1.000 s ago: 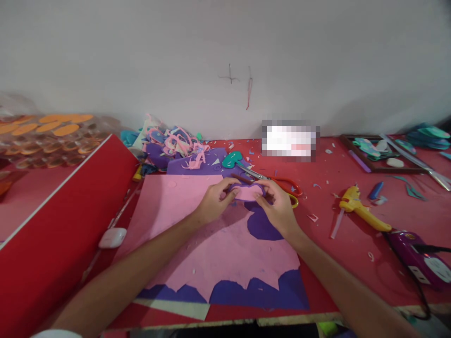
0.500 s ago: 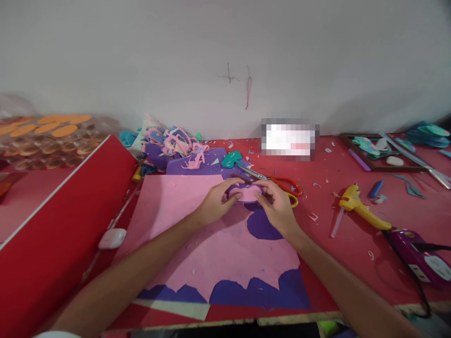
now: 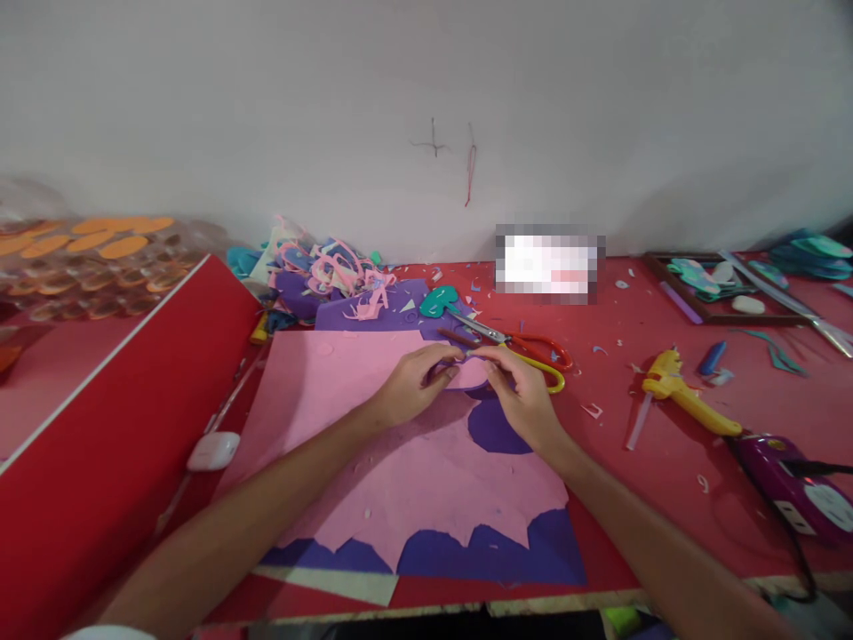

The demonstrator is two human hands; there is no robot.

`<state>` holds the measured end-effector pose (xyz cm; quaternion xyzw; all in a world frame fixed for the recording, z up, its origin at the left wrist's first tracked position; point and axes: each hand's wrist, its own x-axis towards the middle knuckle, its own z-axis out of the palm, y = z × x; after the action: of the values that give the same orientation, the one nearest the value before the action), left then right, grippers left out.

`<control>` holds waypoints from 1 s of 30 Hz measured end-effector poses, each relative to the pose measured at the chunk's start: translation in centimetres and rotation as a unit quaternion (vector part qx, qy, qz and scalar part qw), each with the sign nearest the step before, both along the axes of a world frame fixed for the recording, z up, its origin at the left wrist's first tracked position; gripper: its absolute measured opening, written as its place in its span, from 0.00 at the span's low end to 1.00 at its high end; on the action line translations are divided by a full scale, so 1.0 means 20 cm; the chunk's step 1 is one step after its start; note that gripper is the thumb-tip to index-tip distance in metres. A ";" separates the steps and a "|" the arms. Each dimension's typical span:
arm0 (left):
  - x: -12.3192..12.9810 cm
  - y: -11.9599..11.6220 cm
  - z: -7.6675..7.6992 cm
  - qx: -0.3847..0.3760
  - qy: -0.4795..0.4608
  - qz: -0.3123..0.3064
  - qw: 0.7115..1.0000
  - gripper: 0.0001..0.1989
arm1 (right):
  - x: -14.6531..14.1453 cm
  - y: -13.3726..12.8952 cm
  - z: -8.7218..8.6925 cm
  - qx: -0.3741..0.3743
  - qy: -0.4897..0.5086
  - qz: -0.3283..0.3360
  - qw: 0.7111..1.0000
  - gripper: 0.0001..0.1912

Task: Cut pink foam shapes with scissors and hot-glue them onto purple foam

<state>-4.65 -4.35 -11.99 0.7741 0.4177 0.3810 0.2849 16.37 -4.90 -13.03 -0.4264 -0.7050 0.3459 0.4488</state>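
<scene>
A plain grey wall [image 3: 426, 71] rose behind a red counter [image 3: 613, 382] scattered with small scraps. At the centre of the frame, the left hand [image 3: 419, 382] pinched the left side of a small pink-and-purple cutout [image 3: 472, 375] between thumb and fingers, while the right hand [image 3: 523, 387] pinched its right side in the same way. The cutout was above a large pink sheet [image 3: 320, 382] with a jagged lower edge; a purple sheet [image 3: 493, 562] showed beneath it, and a pale sheet [image 3: 353, 587] stuck out at the bottom.

Just beyond the hands lay scissors [image 3: 490, 332] with one red and one yellow handle, their blades pointing toward a teal piece [image 3: 438, 302]. A heap of coloured scraps [image 3: 339, 267] sat upper left of centre, near the wall. Left of the pink sheet was a small white case [image 3: 213, 451], beside a slanting red board [image 3: 133, 382], with orange discs [image 3: 123, 244] past it at the upper left.

On the right side of the frame lay a yellow glue gun [image 3: 666, 380], a blue stick [image 3: 713, 357] and a magenta box [image 3: 786, 480] with a black cable. A dark frame [image 3: 760, 318] lay at the upper right.
</scene>
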 end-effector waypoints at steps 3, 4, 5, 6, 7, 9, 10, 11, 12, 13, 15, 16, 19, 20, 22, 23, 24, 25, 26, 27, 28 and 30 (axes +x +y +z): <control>0.00 0.00 0.00 0.011 0.028 -0.017 0.999 0.11 | 0.00 -0.01 0.02 0.007 0.002 -0.011 1.000 0.11; -0.01 0.00 0.00 0.017 0.037 -0.025 0.999 0.11 | 0.00 -0.01 0.03 0.009 0.004 -0.017 1.000 0.11; -0.01 -0.01 -0.01 0.025 0.046 -0.035 0.998 0.11 | -0.01 -0.01 0.03 0.010 0.006 -0.023 1.000 0.10; -0.01 -0.01 -0.01 0.036 0.056 -0.047 0.997 0.11 | 0.00 -0.01 0.04 0.010 0.008 -0.028 1.000 0.10; -0.01 -0.01 -0.02 0.050 0.067 -0.061 0.995 0.11 | 0.00 -0.01 0.04 0.009 0.009 -0.031 0.999 0.10; -0.01 -0.01 -0.04 0.082 0.092 -0.094 0.988 0.11 | 0.00 -0.01 0.05 0.008 0.011 -0.032 0.999 0.10; -0.01 -0.01 -0.05 0.099 0.107 -0.108 0.983 0.11 | 0.00 -0.01 0.05 0.009 0.012 -0.031 0.999 0.10; 0.00 -0.01 -0.05 0.116 0.122 -0.117 0.979 0.11 | 0.00 -0.01 0.04 0.011 0.013 -0.030 0.999 0.10; 0.00 -0.01 -0.06 0.130 0.137 -0.119 0.975 0.11 | 0.00 -0.01 0.04 0.013 0.012 -0.030 0.999 0.10; 0.00 -0.01 -0.06 0.143 0.151 -0.116 0.971 0.11 | 0.00 -0.01 0.04 0.014 0.011 -0.030 0.999 0.10; 0.01 -0.01 -0.06 0.162 0.170 -0.103 0.967 0.10 | 0.00 -0.01 0.04 0.015 0.008 -0.029 0.999 0.10; 0.01 -0.01 -0.07 0.168 0.175 -0.098 0.965 0.09 | 0.00 -0.01 0.04 0.015 0.007 -0.029 0.999 0.10; 0.01 0.00 -0.08 0.173 0.182 -0.094 0.963 0.07 | 0.00 -0.01 0.03 0.019 0.003 -0.027 0.999 0.10; 0.01 0.00 -0.08 0.172 0.186 -0.093 0.963 0.07 | 0.00 -0.01 0.03 0.020 0.001 -0.027 0.999 0.09; 0.01 0.01 -0.09 0.168 0.198 -0.089 0.962 0.08 | 0.00 -0.01 0.03 0.021 -0.001 -0.026 0.999 0.09; 0.01 0.01 -0.09 0.165 0.204 -0.086 0.961 0.08 | 0.00 -0.01 0.04 0.021 -0.002 -0.025 0.999 0.09; 0.01 0.00 -0.09 0.162 0.211 -0.085 0.960 0.08 | 0.00 -0.01 0.04 0.021 -0.003 -0.024 0.999 0.09; 0.01 0.00 -0.10 0.159 0.217 -0.084 0.959 0.09 | 0.00 -0.01 0.04 0.021 -0.004 -0.024 0.999 0.09; 0.01 0.00 -0.10 0.159 0.221 -0.083 0.959 0.09 | 0.00 -0.01 0.04 0.021 -0.005 -0.024 0.999 0.09; 0.00 0.00 -0.10 0.159 0.224 -0.082 0.958 0.09 | 0.00 -0.01 0.04 0.022 -0.007 -0.024 0.999 0.09; 0.00 0.00 -0.10 0.160 0.227 -0.083 0.957 0.10 | 0.00 -0.01 0.04 0.022 -0.007 -0.025 0.999 0.09; 0.00 0.00 -0.10 0.164 0.232 -0.084 0.955 0.12 | 0.00 -0.01 0.04 0.022 -0.007 -0.026 0.999 0.09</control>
<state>-4.73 -4.34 -13.94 0.9093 0.3378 0.2293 0.0806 16.35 -5.11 -12.31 -0.4366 -0.7044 0.3158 0.4620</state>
